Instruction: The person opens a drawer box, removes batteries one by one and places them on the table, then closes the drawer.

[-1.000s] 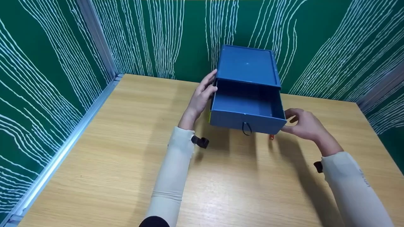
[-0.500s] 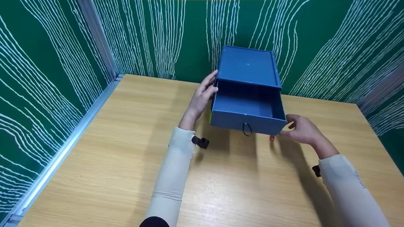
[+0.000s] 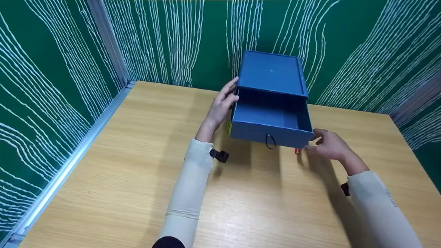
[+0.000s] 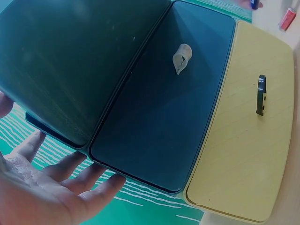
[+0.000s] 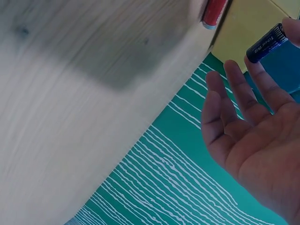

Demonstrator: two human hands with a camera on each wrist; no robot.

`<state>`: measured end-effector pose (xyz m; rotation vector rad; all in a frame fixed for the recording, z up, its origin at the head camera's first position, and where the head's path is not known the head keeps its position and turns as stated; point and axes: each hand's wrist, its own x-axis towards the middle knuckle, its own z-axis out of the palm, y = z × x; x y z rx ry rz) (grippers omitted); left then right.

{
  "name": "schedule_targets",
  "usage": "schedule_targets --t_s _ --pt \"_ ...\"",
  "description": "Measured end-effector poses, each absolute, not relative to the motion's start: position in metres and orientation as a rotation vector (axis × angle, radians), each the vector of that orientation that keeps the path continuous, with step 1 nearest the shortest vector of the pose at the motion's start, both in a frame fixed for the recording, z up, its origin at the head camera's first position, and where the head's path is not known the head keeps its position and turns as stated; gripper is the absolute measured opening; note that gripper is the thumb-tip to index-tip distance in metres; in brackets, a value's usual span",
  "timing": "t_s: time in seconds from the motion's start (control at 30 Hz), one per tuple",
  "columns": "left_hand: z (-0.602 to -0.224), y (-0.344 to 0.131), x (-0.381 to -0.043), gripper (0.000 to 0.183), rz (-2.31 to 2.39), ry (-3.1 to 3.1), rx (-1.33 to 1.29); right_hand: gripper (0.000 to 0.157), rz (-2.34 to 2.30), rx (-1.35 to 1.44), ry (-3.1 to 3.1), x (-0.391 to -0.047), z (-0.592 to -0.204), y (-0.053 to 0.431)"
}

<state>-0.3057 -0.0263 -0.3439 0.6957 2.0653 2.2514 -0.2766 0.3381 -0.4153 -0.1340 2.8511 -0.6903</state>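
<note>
A blue drawer cabinet [image 3: 272, 72] stands at the back of the table, its top drawer [image 3: 270, 132] pulled out. Inside, the visible drawer floor is bare. My left hand [image 3: 218, 106] rests against the cabinet's left side, fingers spread along the edge in the left wrist view. By the drawer's front right corner is my right hand [image 3: 329, 144]. It pinches a dark blue battery [image 5: 266, 44] between thumb and a fingertip, the other fingers loosely bent. A red battery [image 5: 214, 13] lies on the table beside the cabinet, partly hidden under the drawer in the head view.
Below the open drawer are a dark blue drawer [image 4: 154, 108] with a whitish pull and a yellow drawer [image 4: 239, 140] with a black loop handle [image 4: 261, 96]. Green walls with white lines [image 3: 213, 44] close off the back and sides of the wooden table [image 3: 137, 155].
My right hand has moved slightly down and left, lower beside the drawer's front corner. The left hand has kept its place on the cabinet, and the drawer is still out.
</note>
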Motion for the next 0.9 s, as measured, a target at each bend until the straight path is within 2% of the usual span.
schedule_targets --t_s 0.33,0.9 --pt "-0.344 -0.026 -0.306 0.051 2.258 2.064 0.695 0.071 -0.705 -0.116 2.813 -0.278 -0.422 0.341" --pt "-0.344 -0.026 -0.306 0.051 2.254 2.072 0.683 0.061 -0.664 -0.13 2.801 -0.282 -0.432 0.342"
